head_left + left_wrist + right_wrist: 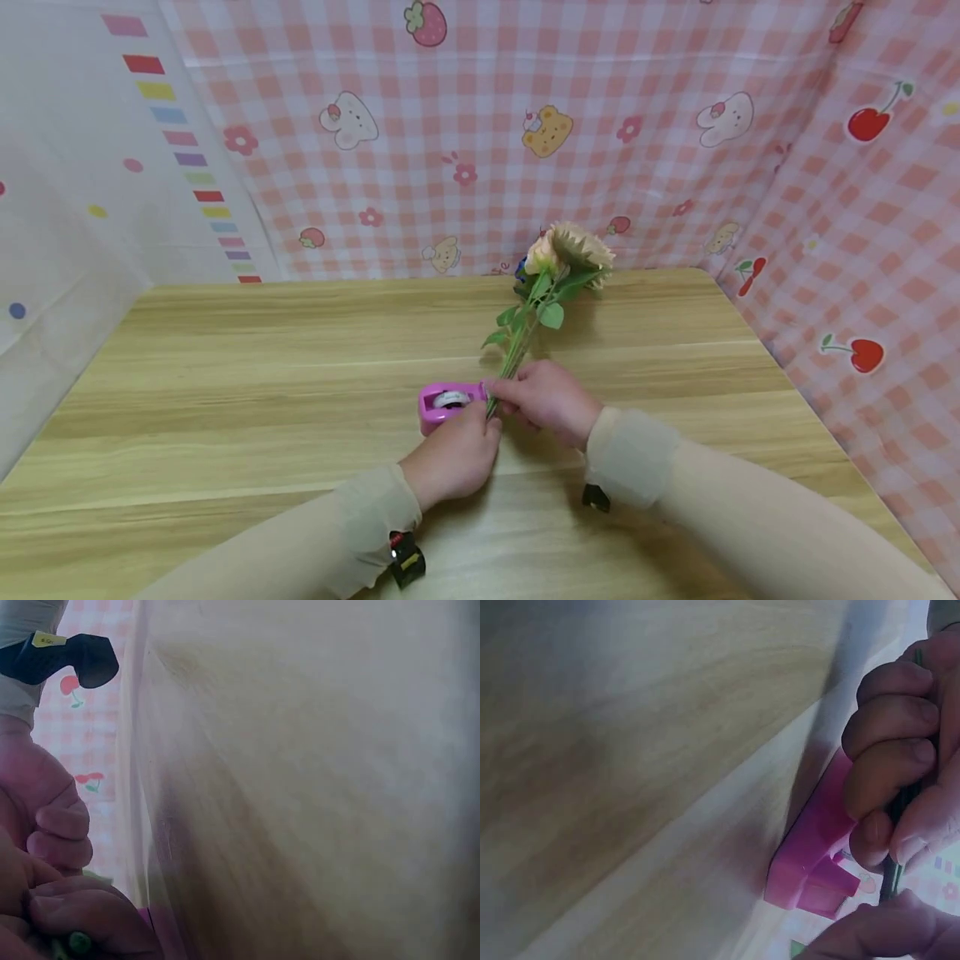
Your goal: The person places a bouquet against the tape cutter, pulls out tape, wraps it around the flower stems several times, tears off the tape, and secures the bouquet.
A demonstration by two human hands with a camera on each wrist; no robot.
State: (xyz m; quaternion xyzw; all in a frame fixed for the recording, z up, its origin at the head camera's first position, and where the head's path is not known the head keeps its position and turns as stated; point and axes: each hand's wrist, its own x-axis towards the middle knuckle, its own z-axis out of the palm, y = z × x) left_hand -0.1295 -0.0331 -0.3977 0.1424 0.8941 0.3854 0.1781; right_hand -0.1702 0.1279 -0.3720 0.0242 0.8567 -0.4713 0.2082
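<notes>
A bunch of artificial flowers, with pale peach blooms, green leaves and thin green stems, slants up and away over the table. My left hand grips the lower stems with curled fingers; cut stem ends poke out in the left wrist view. Just above it, my right hand pinches at the stems with thumb and forefinger; whether tape lies between them is hidden. Against the left side of the stems stands a pink tape dispenser with a white roll, partly covered by the left hand.
The wood-grain table reaches back to a pink checked cloth with printed figures. A white cloth hangs on the left, and a cherry-print cloth on the right. Something blue shows behind the blooms.
</notes>
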